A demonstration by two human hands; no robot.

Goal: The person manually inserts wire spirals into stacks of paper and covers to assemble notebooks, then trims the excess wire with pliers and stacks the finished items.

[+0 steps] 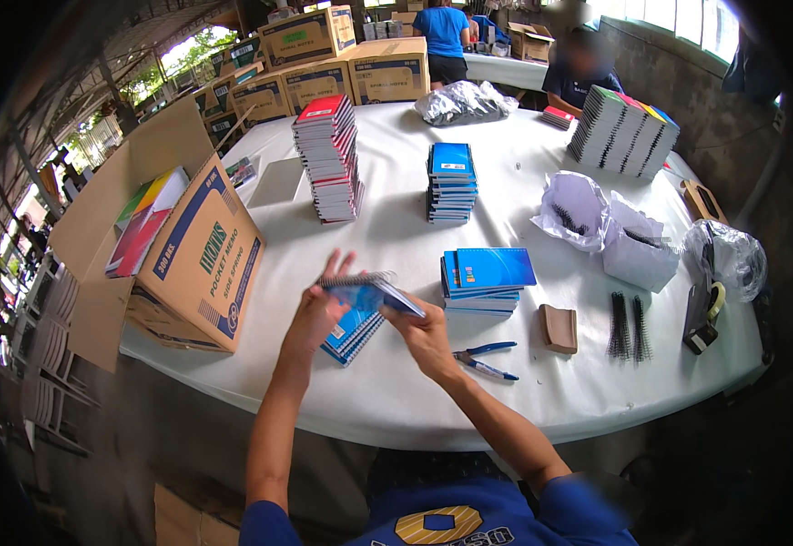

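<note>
Both hands, left hand (pixel 319 305) and right hand (pixel 422 335), grip a blue spiral notebook (pixel 371 293) above the table's (pixel 396 400) near edge; a loosened grip risks dropping it onto the small blue notebook pile (pixel 353 334) below.

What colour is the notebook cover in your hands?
Blue, on the spiral notebook held by both hands; head view shows it.

I see an open brown carton with blue print (pixel 198 264) sitting at the tabletop's left edge, flaps up. More brown cartons with green and blue labels (pixel 324 64) are stacked beyond the far-left corner.
</note>
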